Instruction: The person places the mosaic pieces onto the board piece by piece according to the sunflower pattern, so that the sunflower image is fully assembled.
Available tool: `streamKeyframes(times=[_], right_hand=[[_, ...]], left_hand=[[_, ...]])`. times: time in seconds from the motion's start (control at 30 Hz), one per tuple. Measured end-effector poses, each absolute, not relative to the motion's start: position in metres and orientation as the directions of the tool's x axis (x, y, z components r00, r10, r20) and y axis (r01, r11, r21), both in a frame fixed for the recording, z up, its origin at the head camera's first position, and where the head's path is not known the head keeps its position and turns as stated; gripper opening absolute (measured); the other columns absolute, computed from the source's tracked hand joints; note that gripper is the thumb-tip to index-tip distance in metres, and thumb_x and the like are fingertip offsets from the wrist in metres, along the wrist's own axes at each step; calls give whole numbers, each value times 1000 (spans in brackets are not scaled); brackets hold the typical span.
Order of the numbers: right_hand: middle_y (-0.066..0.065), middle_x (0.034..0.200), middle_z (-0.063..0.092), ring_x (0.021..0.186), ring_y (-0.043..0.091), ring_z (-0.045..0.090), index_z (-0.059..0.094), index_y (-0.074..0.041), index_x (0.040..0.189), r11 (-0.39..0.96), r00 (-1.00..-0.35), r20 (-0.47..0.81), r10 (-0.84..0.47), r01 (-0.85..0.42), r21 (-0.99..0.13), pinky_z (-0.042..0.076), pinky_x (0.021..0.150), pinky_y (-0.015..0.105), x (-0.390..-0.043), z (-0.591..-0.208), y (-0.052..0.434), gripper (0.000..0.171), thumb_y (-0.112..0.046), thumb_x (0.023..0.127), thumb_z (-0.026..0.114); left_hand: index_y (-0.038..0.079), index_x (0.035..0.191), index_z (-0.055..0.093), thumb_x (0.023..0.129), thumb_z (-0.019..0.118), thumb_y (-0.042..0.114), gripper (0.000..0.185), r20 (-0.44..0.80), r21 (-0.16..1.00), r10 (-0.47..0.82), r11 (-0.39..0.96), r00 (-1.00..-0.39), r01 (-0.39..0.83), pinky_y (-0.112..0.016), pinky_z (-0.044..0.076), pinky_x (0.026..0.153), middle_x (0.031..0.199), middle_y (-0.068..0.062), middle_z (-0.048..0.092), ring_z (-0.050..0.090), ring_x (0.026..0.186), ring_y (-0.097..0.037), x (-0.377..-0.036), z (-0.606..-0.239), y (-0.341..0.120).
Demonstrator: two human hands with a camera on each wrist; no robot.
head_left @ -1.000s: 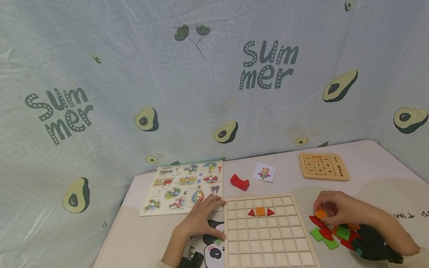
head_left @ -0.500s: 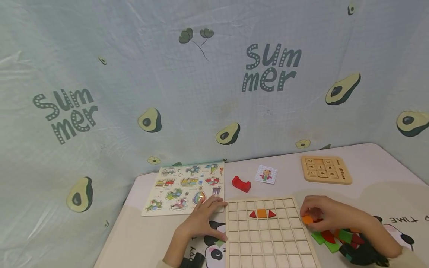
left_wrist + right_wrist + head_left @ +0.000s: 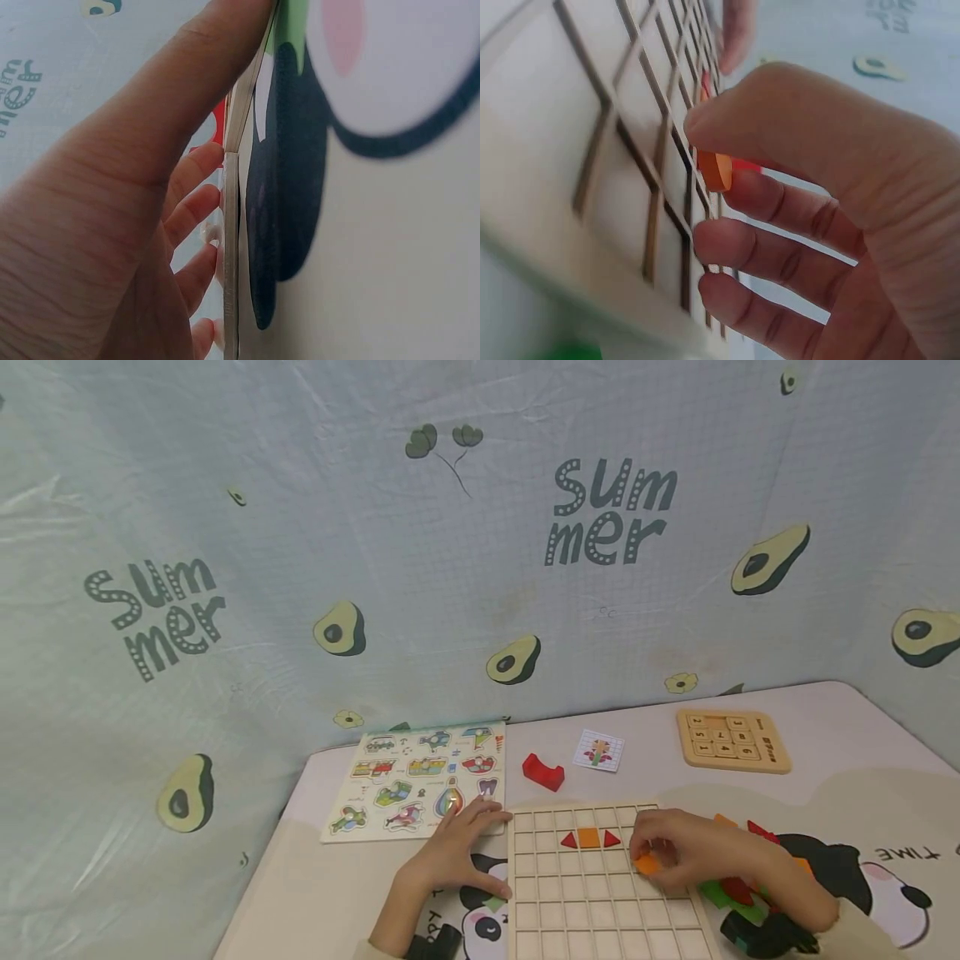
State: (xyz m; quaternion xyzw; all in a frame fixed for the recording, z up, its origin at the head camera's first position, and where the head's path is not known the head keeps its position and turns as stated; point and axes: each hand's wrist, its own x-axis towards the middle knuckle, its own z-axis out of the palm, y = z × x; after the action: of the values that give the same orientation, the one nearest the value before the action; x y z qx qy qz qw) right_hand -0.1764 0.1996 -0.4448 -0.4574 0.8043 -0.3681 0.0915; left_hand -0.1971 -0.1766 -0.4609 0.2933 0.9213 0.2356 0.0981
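A wooden grid board (image 3: 592, 893) lies on the table in front of me. In its second row sit an orange square (image 3: 588, 837) and two red triangles (image 3: 570, 841). My right hand (image 3: 678, 852) hovers over the board's right side and pinches a small orange piece (image 3: 647, 864), seen close in the right wrist view as the orange piece (image 3: 715, 171) between thumb and fingers above the grid board (image 3: 592, 150). My left hand (image 3: 457, 856) rests flat against the board's left edge, fingers spread; in the left wrist view the left hand (image 3: 150, 195) presses the board's edge (image 3: 231, 247).
Loose green, red and orange pieces (image 3: 738, 889) lie right of the board. Behind it are a red block (image 3: 543, 771), a small picture card (image 3: 598, 750), a number slide puzzle (image 3: 732, 740) and a picture peg puzzle (image 3: 420, 777). An avocado-print cloth backs the table.
My right hand has carried the orange piece leftward from the loose pile onto the board's right side. The left hand has stayed at the board's edge.
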Motion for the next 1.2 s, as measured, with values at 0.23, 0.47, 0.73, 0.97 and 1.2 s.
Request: streamKeyframes(times=[0.23, 0.47, 0.73, 0.97, 1.2], right_hand=[[-11, 85, 53, 68, -3, 46, 65, -21, 97, 312, -553, 164, -817, -663, -681, 45, 58, 13, -179, -449, 181, 18, -11, 83, 73], [-12, 84, 51, 68, -4, 46, 64, -23, 98, 351, -564, 150, -812, -677, -647, 44, 58, 13, -179, -452, 169, 22, -10, 82, 72], [-12, 84, 52, 68, -5, 43, 66, -21, 93, 352, -544, 232, -806, -756, -551, 42, 57, 11, -182, -454, 156, 14, -9, 86, 71], [-12, 86, 55, 71, -4, 46, 72, -20, 91, 373, -550, 254, -796, -775, -510, 43, 61, 11, -183, -454, 150, 4, -16, 89, 71], [-11, 88, 56, 73, -4, 46, 73, -18, 91, 390, -555, 261, -790, -783, -485, 43, 62, 12, -183, -453, 146, 5, -14, 89, 72]], left_hand=[[25, 141, 49, 63, 87, 53, 91, -33, 483, 596, 712, -802, 510, -63, 9, 117, 147, 1, 41, 22, 147, -27, -198, -461, -176], [24, 140, 50, 62, 87, 53, 91, -32, 494, 590, 711, -807, 500, -62, 8, 118, 146, 0, 42, 21, 148, -27, -197, -459, -176], [22, 140, 50, 62, 88, 51, 91, -25, 495, 595, 706, -803, 507, -64, 9, 117, 146, -1, 42, 21, 147, -29, -196, -459, -176], [23, 141, 50, 62, 88, 51, 92, -36, 485, 589, 717, -808, 501, -62, 9, 118, 147, 0, 42, 21, 148, -27, -196, -458, -176], [22, 141, 50, 63, 88, 51, 91, -31, 493, 595, 708, -803, 505, -64, 9, 117, 147, -2, 42, 21, 147, -29, -197, -458, -176]])
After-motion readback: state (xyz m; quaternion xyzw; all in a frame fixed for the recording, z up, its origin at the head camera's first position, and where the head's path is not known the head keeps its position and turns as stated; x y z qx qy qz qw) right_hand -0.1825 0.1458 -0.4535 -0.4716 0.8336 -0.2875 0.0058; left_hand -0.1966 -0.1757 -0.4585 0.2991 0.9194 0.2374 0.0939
